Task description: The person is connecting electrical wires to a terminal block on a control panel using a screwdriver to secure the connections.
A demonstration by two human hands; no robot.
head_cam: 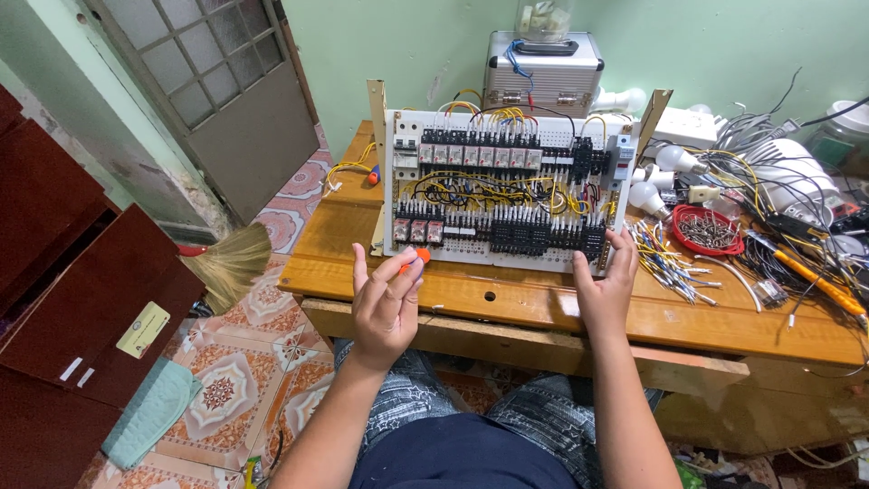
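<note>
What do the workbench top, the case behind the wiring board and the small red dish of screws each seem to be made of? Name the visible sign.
Workbench top: wood, apparently varnished; grain lines and a glossy orange-brown sheen.
Case: probably aluminium; silvery ribbed panels, metal-looking corners and latches.
Red dish: likely plastic; uniform bright red with a thin rim, though too small to be sure.

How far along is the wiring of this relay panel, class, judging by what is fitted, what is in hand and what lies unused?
Done: the white panel carries rows of black relays and yellow and black wiring. In hand: the left hand holds an orange-tipped tool at the lower edge; the right hand touches the lower right corner. Left: loose wire pieces and a red dish of screws remain unused.
</note>
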